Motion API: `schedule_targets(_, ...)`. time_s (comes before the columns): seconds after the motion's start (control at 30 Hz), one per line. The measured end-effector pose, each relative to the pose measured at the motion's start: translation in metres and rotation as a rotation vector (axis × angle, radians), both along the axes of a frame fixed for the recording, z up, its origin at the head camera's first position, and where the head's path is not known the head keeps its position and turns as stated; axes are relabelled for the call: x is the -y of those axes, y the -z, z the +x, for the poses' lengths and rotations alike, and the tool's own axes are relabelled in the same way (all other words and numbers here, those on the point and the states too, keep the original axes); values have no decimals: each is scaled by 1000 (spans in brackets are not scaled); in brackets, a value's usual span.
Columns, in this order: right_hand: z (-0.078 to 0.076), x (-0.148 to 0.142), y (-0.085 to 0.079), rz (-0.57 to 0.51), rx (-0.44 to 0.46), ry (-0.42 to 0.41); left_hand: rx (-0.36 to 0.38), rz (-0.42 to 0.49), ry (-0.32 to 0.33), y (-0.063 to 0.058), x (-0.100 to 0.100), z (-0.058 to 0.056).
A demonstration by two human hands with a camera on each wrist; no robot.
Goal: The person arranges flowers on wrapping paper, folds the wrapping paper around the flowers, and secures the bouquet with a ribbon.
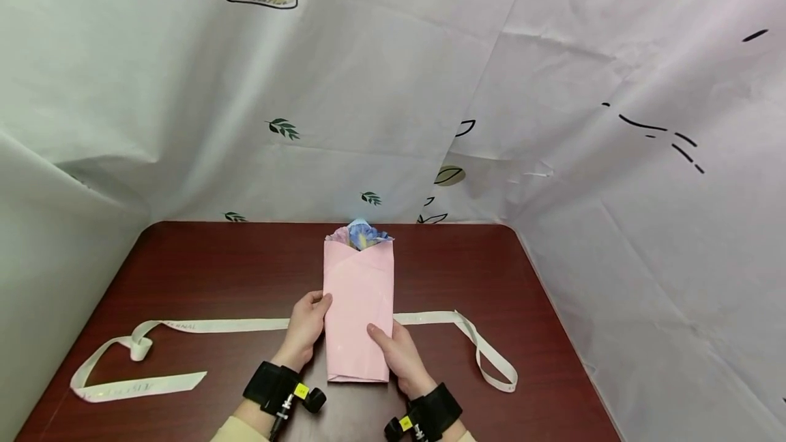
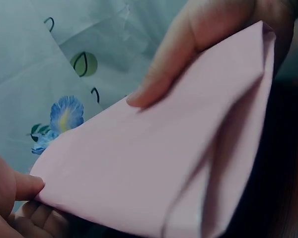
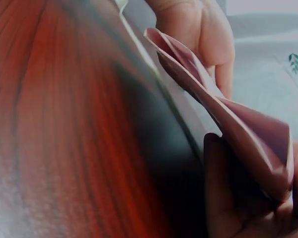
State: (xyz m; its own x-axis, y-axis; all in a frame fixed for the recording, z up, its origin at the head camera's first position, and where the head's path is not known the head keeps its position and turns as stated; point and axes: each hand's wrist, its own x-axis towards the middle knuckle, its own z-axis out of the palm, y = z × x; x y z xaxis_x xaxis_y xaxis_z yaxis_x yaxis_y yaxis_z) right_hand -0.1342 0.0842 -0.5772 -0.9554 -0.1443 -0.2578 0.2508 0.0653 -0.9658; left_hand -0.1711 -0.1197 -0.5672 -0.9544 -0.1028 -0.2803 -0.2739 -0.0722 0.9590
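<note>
A flower bouquet wrapped in pink paper (image 1: 359, 305) stands out in front of me, its blue and pink blooms (image 1: 362, 234) showing at the top. My left hand (image 1: 305, 325) grips its left edge, thumb on the front and fingers behind. Lower down on the right edge, my right hand (image 1: 402, 357) holds the paper with the thumb across the front. The folded lower end of the wrap (image 3: 258, 144) gapes a little in the right wrist view. Behind the bouquet runs a white ribbon (image 1: 227, 325) with printed lettering, partly hidden by it.
The ribbon's left part loops and twists on the dark red wooden table (image 1: 233, 264); its right end (image 1: 491, 357) curls back in a loop. Pale printed fabric (image 1: 368, 87) hangs along the table's back and sides.
</note>
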Motion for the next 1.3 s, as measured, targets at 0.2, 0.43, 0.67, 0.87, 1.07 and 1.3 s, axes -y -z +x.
schedule_targets(0.2, -2, 2, 2, 107, -27, 24, -15, -59, -53, 5, 0, -2)
schedule_targets(0.43, -7, 4, 1, 192, -34, 20, -42, -142, -119, 6, 2, -2)
schedule_targets(0.67, -12, 5, 2, 226, -24, 35, -165, -477, -131, 14, 3, -3)
schedule_targets(0.87, -6, 4, -7, 280, -51, 33, -191, -545, -124, 18, 2, -2)
schedule_targets(1.07, -2, 0, -11, 614, -198, 36, -298, -609, -115, 16, 0, 1)
schedule_targets(1.3, 0, 3, -10, 868, -285, 66, -412, -775, 8, 10, -4, 13)
